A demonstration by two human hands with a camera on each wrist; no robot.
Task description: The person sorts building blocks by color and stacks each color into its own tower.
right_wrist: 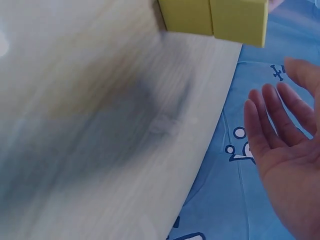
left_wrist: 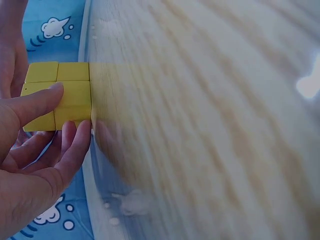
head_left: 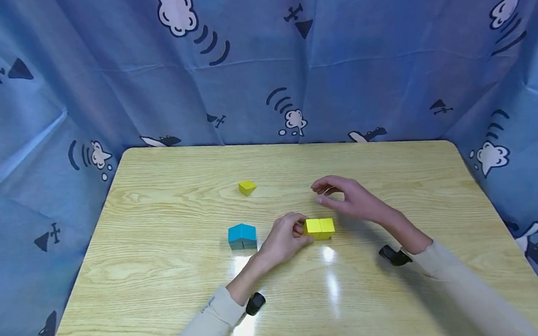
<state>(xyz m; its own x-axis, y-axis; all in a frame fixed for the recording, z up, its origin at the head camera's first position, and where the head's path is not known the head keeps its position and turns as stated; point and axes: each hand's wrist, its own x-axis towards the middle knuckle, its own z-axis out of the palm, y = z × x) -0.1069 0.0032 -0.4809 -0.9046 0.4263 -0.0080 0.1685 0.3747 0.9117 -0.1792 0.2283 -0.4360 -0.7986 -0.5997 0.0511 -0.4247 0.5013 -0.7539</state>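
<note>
Several yellow blocks (head_left: 320,227) stand fitted together on the wooden table, with seams visible between them. My left hand (head_left: 282,237) grips their left side. In the left wrist view the thumb (left_wrist: 42,102) lies across one face of the yellow blocks (left_wrist: 74,97), and fingers bend round another side. Beyond them and to the right, my right hand (head_left: 351,199) hovers apart from the blocks, its fingers loosely bent. The right wrist view shows that hand (right_wrist: 292,165) with nothing in its palm, near the yellow blocks (right_wrist: 215,17).
A blue house-shaped block piece (head_left: 242,236) with a seam down its front stands left of my left hand. Farther back is a small yellow angular block (head_left: 247,187). Blue patterned curtain (head_left: 252,84) hangs along the back and sides of the table (head_left: 164,284).
</note>
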